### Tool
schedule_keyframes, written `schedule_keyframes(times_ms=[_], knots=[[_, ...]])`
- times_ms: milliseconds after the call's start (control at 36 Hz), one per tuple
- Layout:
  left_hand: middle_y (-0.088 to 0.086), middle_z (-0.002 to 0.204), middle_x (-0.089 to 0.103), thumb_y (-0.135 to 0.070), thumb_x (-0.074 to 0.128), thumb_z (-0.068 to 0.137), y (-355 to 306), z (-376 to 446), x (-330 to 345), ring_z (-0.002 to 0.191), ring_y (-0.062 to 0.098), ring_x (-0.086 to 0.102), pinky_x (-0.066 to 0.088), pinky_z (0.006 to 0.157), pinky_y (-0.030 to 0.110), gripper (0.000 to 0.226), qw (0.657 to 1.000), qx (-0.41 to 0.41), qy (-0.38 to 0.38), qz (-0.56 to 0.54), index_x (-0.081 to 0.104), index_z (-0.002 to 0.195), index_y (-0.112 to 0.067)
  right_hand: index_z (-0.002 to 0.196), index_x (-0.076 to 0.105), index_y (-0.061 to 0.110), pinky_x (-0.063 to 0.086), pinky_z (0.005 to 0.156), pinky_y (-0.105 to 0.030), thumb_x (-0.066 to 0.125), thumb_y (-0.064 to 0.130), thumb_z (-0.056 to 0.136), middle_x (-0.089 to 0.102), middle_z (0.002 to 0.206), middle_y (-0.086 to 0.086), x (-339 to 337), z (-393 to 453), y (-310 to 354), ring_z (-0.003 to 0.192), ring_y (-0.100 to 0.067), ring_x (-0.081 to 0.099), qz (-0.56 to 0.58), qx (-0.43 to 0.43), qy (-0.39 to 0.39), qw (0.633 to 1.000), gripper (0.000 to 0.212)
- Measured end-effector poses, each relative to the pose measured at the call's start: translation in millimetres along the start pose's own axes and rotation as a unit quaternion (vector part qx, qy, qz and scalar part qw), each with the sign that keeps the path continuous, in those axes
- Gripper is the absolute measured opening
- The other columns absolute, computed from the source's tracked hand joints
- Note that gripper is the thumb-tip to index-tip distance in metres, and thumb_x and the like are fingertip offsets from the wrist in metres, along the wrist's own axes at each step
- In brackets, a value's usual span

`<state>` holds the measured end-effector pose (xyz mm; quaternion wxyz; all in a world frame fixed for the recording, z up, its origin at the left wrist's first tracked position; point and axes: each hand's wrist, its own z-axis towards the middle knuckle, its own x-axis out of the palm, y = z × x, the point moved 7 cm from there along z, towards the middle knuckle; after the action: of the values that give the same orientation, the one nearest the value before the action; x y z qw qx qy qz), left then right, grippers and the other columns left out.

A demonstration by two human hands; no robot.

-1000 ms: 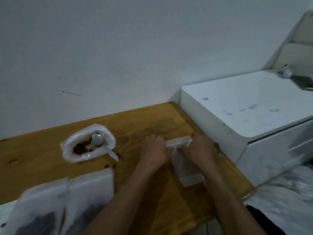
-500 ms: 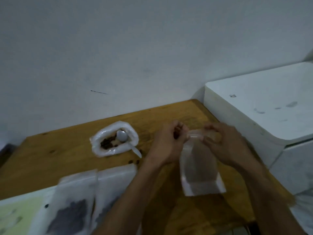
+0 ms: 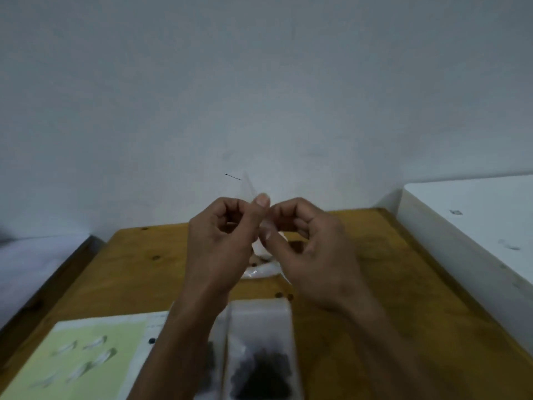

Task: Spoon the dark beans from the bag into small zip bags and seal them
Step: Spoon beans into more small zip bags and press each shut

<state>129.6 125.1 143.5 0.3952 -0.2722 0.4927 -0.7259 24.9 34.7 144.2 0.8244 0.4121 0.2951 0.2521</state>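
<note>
Above the wooden table [image 3: 360, 287], left hand [image 3: 222, 243] and right hand [image 3: 311, 249] both pinch one empty zip bag [image 3: 250, 189], lifted since a second ago; two filled bags [image 3: 259, 356] lie nearer, below the wrists.

Clear small zip bag [image 3: 248, 188] held upright; bean-filled bags [image 3: 261, 353] lie flat below.

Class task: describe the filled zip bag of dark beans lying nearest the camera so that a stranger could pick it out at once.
Start at the wooden table. Follow its near edge to just right of the pale green sheet. The filled zip bag lies flat there below the raised hands, clear plastic with a dark heap of beans inside, fully in view, unlike its neighbour behind the left forearm.
</note>
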Motion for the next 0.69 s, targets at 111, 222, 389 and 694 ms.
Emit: schedule_keyframes(times_ms=[111,222,389,694], knots=[[0.012,0.087,0.074,-0.043,0.067,0.085,13,1,-30,0.09,0.034,0.073,0.058,0.085,0.057,0.034,1.0,-0.017,0.015,-0.016,0.071,0.088,-0.01,0.105,0.069,0.026,0.059,0.089,-0.037,0.069,0.036,0.09,0.073,0.1,0.013,27,7,-8,0.099,-0.004,0.068,0.033,0.026,0.019,0.999,0.018],[0.007,0.09,0.076,-0.044,0.063,0.087,22,-1,-50,0.091,0.024,0.074,0.059,0.087,0.052,0.033,1.0,-0.023,0.015,0.0,0.073,0.093,-0.013,0.107,0.071,0.024,0.06,0.088,-0.036,0.074,0.03,0.086,0.075,0.103,0.009,46,11,-17,0.099,-0.007,0.07,0.1,0.067,0.054,0.991,0.022],[-0.001,0.091,0.077,-0.039,0.059,0.09,25,-2,-62,0.089,0.015,0.074,0.06,0.085,0.045,0.025,0.999,-0.02,0.016,0.022,0.073,0.095,-0.018,0.107,0.073,0.025,0.06,0.087,-0.043,0.076,0.04,0.08,0.076,0.104,0.003,64,16,-26,0.101,-0.014,0.071,0.135,0.114,0.088,0.98,0.031],[-0.007,0.079,0.071,-0.028,0.053,0.097,22,5,-62,0.08,0.009,0.069,0.057,0.072,0.029,0.022,0.984,0.033,0.027,0.171,0.069,0.086,-0.019,0.1,0.076,0.022,0.054,0.07,-0.01,0.065,0.026,0.095,0.074,0.088,0.017,66,20,-9,0.085,0.003,0.067,-0.09,-0.036,0.01,0.995,0.013]])
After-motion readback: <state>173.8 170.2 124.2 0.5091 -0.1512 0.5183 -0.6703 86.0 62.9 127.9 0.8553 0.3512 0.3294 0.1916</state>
